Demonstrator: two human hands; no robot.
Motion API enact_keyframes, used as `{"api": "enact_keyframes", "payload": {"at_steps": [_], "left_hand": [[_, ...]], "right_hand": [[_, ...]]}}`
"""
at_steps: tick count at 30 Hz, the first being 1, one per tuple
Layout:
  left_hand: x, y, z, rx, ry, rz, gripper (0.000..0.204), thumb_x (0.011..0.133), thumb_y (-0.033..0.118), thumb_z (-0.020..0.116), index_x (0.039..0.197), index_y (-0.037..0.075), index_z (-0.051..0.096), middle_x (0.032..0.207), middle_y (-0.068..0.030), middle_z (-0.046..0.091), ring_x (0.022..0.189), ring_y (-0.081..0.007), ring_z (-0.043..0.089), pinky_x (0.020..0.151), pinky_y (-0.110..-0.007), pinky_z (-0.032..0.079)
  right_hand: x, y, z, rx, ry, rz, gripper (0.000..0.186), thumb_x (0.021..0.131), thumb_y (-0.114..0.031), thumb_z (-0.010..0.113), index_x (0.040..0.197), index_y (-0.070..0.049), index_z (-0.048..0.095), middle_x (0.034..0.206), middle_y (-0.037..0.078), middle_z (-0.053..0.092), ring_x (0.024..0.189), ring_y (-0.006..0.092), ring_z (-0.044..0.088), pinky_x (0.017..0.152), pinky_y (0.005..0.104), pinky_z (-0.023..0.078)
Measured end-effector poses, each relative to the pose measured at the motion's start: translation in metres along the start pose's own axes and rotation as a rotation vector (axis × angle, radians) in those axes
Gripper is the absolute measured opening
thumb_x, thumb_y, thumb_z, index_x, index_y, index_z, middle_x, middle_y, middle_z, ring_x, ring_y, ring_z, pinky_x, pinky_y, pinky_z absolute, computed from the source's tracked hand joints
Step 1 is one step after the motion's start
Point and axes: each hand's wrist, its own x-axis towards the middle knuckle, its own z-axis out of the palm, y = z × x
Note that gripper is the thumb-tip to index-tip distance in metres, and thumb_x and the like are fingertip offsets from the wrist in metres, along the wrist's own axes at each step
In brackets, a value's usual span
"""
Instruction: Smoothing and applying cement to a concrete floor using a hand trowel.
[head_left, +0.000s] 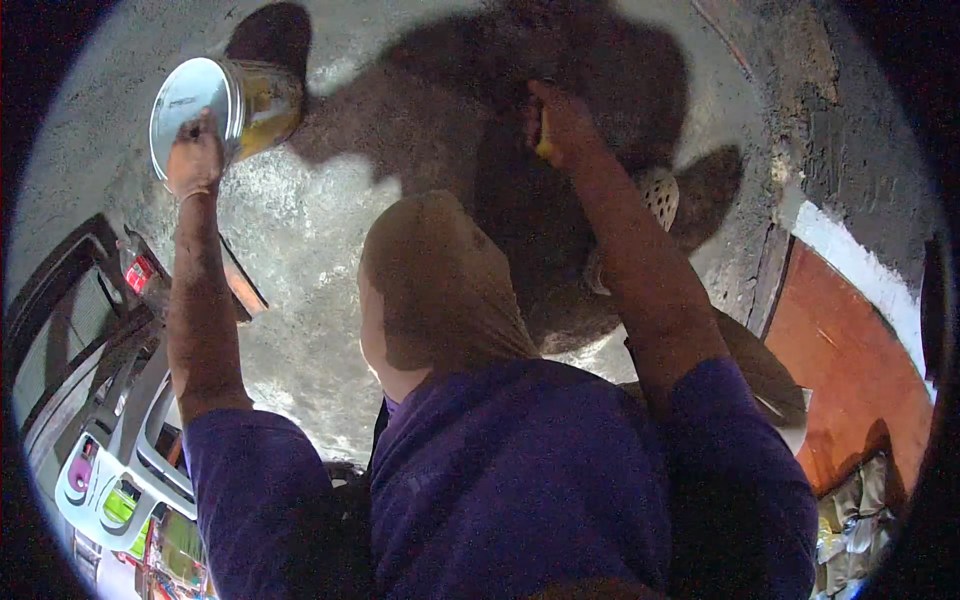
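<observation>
At the upper left, my left hand [197,160] reaches to a round silver lid [190,85] and its closed fingertips meet at a small dark spot near the lid's middle. Right behind the lid is a cylindrical container [272,105] with a yellowish side, seen tilted. My right hand [565,125] is closed, low over the grey floor in my own shadow. A bit of something yellow [545,135] shows below its fingers; the rest is hidden or too dark to name.
A white perforated object [658,197] lies beyond my right forearm. At left stand a bottle with a red label [138,268] and a white plastic chair [95,495]. A reddish-brown panel [850,350] is at right, with bags [858,520] below it. My covered knee [430,270] rises centrally.
</observation>
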Motion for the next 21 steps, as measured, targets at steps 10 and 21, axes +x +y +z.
{"api": "enact_keyframes", "payload": {"at_steps": [10, 21], "left_hand": [[-0.008, 0.037, -0.017, 0.076, -0.227, -0.126, 0.059, 0.083, 0.056, 0.037, 0.114, 0.010, 0.057, 0.116, -0.0186, 0.054, 0.111, -0.0354, 0.049, 0.093, -0.039, 0.038], [0.005, 0.009, 0.003, 0.203, -0.248, -0.041, 0.058, 0.082, 0.056, 0.039, 0.116, 0.012, 0.056, 0.118, -0.0165, 0.054, 0.110, -0.0351, 0.050, 0.092, -0.042, 0.038]], "right_hand": [[-0.002, -0.083, 0.006, -0.985, -0.009, 0.610, 0.041, 0.086, -0.030, 0.048, 0.109, 0.003, 0.050, 0.098, 0.021, 0.060, 0.093, 0.0338, 0.060, 0.078, 0.0425, 0.050], [-0.055, -0.114, -0.057, -0.926, -0.264, 0.474, 0.037, 0.085, -0.028, 0.049, 0.116, -0.009, 0.045, 0.102, 0.020, 0.058, 0.096, 0.0383, 0.057, 0.078, 0.0482, 0.048]]}}
